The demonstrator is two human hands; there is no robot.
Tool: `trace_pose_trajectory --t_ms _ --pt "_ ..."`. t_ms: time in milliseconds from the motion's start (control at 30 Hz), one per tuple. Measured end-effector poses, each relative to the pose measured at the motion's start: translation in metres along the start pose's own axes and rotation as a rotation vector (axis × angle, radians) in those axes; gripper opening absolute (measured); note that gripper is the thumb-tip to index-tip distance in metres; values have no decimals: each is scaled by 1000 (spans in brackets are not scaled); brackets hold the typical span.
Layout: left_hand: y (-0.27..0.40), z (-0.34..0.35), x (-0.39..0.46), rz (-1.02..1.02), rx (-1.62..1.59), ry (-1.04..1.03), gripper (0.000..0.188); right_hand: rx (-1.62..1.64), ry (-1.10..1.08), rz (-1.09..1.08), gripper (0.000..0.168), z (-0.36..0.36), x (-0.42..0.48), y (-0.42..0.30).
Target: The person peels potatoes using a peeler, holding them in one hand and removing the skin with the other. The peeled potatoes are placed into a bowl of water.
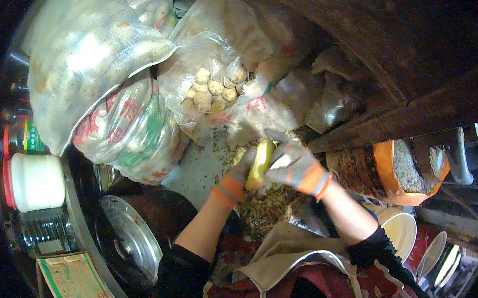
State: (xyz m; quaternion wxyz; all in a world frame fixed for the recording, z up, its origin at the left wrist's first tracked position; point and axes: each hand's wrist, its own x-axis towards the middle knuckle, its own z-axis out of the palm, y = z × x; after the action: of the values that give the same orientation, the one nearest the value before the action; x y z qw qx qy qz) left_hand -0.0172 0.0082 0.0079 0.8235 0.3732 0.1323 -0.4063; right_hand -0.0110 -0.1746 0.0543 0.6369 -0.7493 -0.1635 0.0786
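Observation:
In a grey glove with an orange cuff, my left hand (239, 176) grips a long, yellowish, partly peeled root vegetable or tuber (261, 164). My right hand (295, 166), gloved the same way, is closed around a white-handled tool (280, 161) at the tuber's right side; the tool's working end is blurred, so its kind cannot be told. Below both hands lies a heap of brown and yellow peelings (264, 213). Beyond them, a clear plastic bag (215, 42) holds several round, pale potatoes or similar tubers (216, 87).
Full sacks (91, 63) and printed plastic bags (129, 127) stand at upper left. A metal lid (131, 239), a white jar with a red lid (37, 181) and a cardboard box (80, 289) are at left. At right are a dark wooden edge (366, 125), an orange-rimmed container (386, 172) and buckets (398, 229).

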Motion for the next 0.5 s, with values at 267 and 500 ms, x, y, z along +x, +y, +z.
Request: trace_pose_trajectory --t_ms 267,500 --pt "6 14 -7 -24 18 -281 76 435 273 319 20 -38 10 34" --pt "-6 7 1 9 2 -64 77 40 76 393 20 -12 1 5"
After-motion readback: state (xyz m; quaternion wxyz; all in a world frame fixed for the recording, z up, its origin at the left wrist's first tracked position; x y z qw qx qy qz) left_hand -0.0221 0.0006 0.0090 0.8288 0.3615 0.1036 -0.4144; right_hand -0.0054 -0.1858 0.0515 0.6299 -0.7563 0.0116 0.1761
